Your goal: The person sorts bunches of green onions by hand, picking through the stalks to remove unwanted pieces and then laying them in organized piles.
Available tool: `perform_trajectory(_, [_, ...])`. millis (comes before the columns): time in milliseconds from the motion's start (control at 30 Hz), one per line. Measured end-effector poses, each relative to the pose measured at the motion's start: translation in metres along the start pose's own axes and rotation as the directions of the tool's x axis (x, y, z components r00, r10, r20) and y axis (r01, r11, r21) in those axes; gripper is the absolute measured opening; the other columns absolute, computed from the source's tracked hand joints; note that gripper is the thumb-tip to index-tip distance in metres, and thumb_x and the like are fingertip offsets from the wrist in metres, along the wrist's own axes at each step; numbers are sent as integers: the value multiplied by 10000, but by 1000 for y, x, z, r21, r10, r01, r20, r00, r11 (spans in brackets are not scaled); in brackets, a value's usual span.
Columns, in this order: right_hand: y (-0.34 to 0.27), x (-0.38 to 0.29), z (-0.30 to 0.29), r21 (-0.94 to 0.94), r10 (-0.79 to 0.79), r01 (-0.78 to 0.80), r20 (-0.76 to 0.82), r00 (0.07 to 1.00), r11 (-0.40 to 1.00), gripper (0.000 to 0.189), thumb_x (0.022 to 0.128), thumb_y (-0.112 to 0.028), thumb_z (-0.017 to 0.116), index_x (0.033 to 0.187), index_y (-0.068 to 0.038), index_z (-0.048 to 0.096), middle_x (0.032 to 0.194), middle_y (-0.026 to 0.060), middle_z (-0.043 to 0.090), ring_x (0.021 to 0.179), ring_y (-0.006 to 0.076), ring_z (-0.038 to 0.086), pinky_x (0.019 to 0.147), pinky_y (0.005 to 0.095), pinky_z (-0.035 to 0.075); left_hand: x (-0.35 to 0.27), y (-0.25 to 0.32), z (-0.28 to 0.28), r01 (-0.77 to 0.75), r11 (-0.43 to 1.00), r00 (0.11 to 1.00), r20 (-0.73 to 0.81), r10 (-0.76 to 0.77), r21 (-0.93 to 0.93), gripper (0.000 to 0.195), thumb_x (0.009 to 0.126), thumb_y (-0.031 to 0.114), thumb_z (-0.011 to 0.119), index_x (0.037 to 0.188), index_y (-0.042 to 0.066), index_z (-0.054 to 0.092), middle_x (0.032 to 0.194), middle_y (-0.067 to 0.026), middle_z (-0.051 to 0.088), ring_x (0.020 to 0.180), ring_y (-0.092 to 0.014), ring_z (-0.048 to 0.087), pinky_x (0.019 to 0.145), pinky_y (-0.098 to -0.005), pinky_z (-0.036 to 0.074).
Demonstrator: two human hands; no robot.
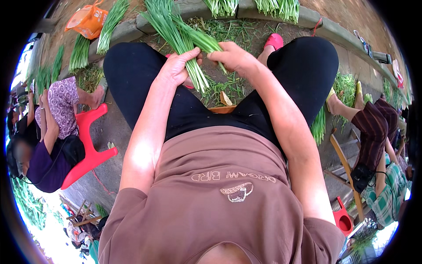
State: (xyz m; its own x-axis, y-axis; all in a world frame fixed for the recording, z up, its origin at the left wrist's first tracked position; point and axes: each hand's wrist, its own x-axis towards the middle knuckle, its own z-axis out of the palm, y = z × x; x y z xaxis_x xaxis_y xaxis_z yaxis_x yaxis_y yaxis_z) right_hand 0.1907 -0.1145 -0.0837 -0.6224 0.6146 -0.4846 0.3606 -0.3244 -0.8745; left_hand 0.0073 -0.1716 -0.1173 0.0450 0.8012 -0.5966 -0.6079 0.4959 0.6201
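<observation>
My left hand grips a bunch of garlic chives near its pale stem ends. The white stems stick out below the fingers, and the leaves reach up over the stone kerb. My right hand is closed around a smaller bunch of chives, whose leaves cross the first bunch. A short piece of stem pokes out beneath that hand. Both hands are held between my knees, above scattered green trimmings on the ground.
Tied-looking chive bundles lie along the kerb. An orange bag stands at upper left. People sit on either side, one on a red plastic stool, another by a wooden chair. A dry leaf lies near my seat.
</observation>
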Motion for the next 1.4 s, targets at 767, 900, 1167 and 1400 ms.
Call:
perform_trajectory(767, [19, 3, 28, 121, -236, 239, -40, 971, 963, 339, 708, -240, 749, 897, -34, 557, 621, -25, 479, 468, 52, 373, 405, 213, 254, 1, 3, 5, -146, 969, 989, -17, 146, -199, 386, 762, 174, 708, 1070, 21, 535, 1025, -95, 590, 926, -232, 585, 824, -369, 511])
perform_trajectory(900, [3, -8, 23, 250, -112, 109, -2, 994, 962, 278, 742, -223, 690, 894, -28, 561, 619, -16, 483, 459, 54, 366, 404, 219, 242, -7, 5, 12, -167, 971, 986, -1, 169, -170, 335, 775, 76, 686, 1066, 10, 533, 1008, -100, 598, 903, -223, 597, 802, -363, 518])
perform_trajectory(1167, [-2, -5, -3, 605, -101, 214, -216, 971, 767, 146, 819, -162, 611, 855, -44, 531, 611, 9, 519, 449, 79, 451, 389, 216, 308, -2, 5, 3, -92, 987, 994, 43, 99, -134, 349, 775, 10, 661, 1094, 22, 520, 875, -95, 600, 781, -218, 610, 708, -350, 537])
perform_trajectory(1400, [-1, -3, 1, 443, -175, 216, -133, 976, 870, 243, 733, -123, 707, 901, -28, 559, 659, 18, 560, 480, 90, 491, 440, 243, 383, -4, 3, 4, -130, 991, 992, 0, 130, -27, 341, 771, 26, 673, 1084, 42, 542, 921, -82, 602, 837, -197, 598, 671, -303, 514])
